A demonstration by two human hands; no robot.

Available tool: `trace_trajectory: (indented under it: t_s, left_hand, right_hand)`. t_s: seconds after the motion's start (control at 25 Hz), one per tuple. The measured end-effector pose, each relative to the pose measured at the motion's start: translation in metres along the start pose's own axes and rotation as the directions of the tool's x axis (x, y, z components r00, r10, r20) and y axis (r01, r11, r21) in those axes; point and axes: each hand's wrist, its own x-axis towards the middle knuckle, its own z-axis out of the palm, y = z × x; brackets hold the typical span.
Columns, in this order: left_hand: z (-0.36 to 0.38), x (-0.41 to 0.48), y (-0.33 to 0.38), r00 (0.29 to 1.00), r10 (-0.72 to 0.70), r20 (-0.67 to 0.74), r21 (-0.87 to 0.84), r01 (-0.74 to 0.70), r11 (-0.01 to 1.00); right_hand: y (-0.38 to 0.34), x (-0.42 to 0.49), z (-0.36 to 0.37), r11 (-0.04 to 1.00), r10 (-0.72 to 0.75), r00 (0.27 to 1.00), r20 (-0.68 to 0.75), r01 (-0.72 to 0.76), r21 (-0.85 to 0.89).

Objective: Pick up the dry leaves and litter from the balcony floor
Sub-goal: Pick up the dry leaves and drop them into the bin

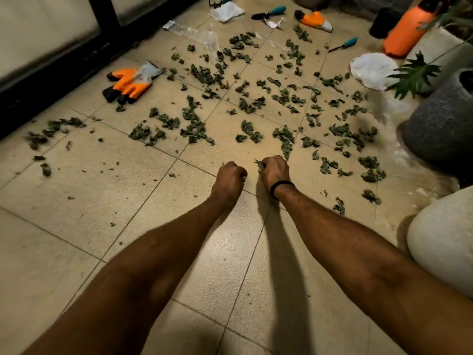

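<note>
view: head camera, looking down on a tiled floor [122, 180]
landmark: grey pot [440, 119], standing at the right edge of the view
dry leaves [194, 124]: scattered in crumpled green clumps over the tiles left of the grey pot, from just beside its base across to the far left; a few scraps lie nearer the camera than the pot
right hand [275, 170]: left of the grey pot and nearer the camera, low over the floor, fingers curled round a small bunch of dry leaves, with leaf tips poking out at the thumb side
black band [281, 188]: round the right wrist
left hand [230, 175]: just beside the right hand, on the side away from the grey pot, clenched into a fist; whether anything is inside it is hidden
orange gloves [129, 84]: a pair lying flat, well left of the grey pot, near the black railing [51, 80]
white bag [372, 70]: on the floor just beyond the grey pot
orange sprayer [407, 32]: farther beyond the grey pot, leaning
teal-handled tool [344, 44]: beyond and left of the grey pot
plastic wrapper [199, 34]: far beyond and well left of the grey pot
white pot [445, 239]: nearer the camera than the grey pot, at the same edge
</note>
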Motion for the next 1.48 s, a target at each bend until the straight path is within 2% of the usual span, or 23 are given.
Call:
trace_trajectory:
  t_s: [0.12,0.2,0.28,0.32,0.4,0.48,0.6,0.68,0.76,0.88,0.96,1.04,1.12,1.2,1.28,1.36,1.48]
  left_hand:
    - [-0.023,-0.001,-0.019,0.983,-0.16,-0.086,-0.155,0.145,0.977]
    - [-0.039,-0.001,-0.031,0.951,-0.292,-0.1,-0.249,0.26,0.933]
    - [-0.06,-0.002,-0.04,0.909,-0.402,-0.114,-0.305,0.353,0.885]
    - [-0.072,-0.003,-0.043,0.888,-0.443,-0.128,-0.312,0.387,0.867]
    - [-0.104,-0.009,-0.046,0.854,-0.495,-0.161,-0.317,0.43,0.845]
    - [-0.142,-0.018,-0.05,0.818,-0.538,-0.204,-0.313,0.467,0.827]
    - [-0.215,-0.038,-0.063,0.738,-0.602,-0.305,-0.368,0.491,0.789]
    - [-0.274,-0.057,-0.071,0.691,-0.606,-0.395,-0.374,0.481,0.793]
    - [-0.344,-0.084,-0.082,0.645,-0.602,-0.472,-0.341,0.496,0.799]
    - [-0.451,-0.128,-0.1,0.596,-0.548,-0.586,-0.154,0.583,0.798]
    - [-0.521,-0.177,-0.114,0.505,-0.538,-0.674,-0.098,0.662,0.743]
    - [-0.582,-0.235,-0.116,0.39,-0.526,-0.756,-0.112,0.715,0.69]
    - [-0.627,-0.311,-0.108,0.289,-0.468,-0.835,-0.111,0.744,0.659]
    - [-0.642,-0.394,-0.093,0.185,-0.429,-0.884,-0.135,0.779,0.613]
    - [-0.633,-0.475,-0.079,0.103,-0.471,-0.876,-0.204,0.807,0.555]
    - [-0.611,-0.537,-0.067,0.025,-0.565,-0.824,-0.307,0.819,0.484]
    - [-0.583,-0.586,-0.077,-0.134,-0.669,-0.731,-0.465,0.815,0.345]
  right_hand:
    - [-0.001,0.004,0.001,0.999,-0.036,0.999,0.014,0.037,-0.04]
    - [-0.008,0.005,-0.001,1.0,0.019,1.0,-0.01,-0.019,0.023]
    - [-0.019,0.002,-0.004,0.977,0.141,0.99,0.026,-0.143,0.16]
    - [-0.027,-0.002,-0.007,0.935,0.21,0.975,0.077,-0.224,0.276]
    - [-0.047,-0.009,-0.012,0.784,0.315,0.931,0.187,-0.366,0.501]
    - [-0.081,-0.015,-0.019,0.607,0.312,0.898,0.31,-0.44,0.662]
    - [-0.156,-0.032,-0.033,0.345,0.104,0.897,0.429,-0.437,0.831]
    - [-0.22,-0.048,-0.043,0.243,-0.064,0.884,0.462,-0.436,0.867]
    - [-0.294,-0.074,-0.047,0.211,-0.222,0.847,0.483,-0.441,0.872]
    - [-0.399,-0.13,-0.057,0.214,-0.417,0.786,0.457,-0.404,0.89]
    - [-0.467,-0.185,-0.061,0.213,-0.558,0.714,0.422,-0.368,0.905]
    - [-0.522,-0.245,-0.069,0.2,-0.674,0.634,0.38,-0.338,0.92]
    - [-0.573,-0.309,-0.07,0.219,-0.781,0.502,0.371,-0.336,0.916]
    - [-0.609,-0.374,-0.068,0.277,-0.856,0.363,0.368,-0.279,0.92]
    - [-0.636,-0.432,-0.064,0.318,-0.907,0.246,0.342,-0.131,0.939]
    - [-0.651,-0.478,-0.063,0.299,-0.944,0.18,0.277,0.114,0.947]
    - [-0.654,-0.517,-0.053,0.228,-0.973,0.088,0.214,0.518,0.824]
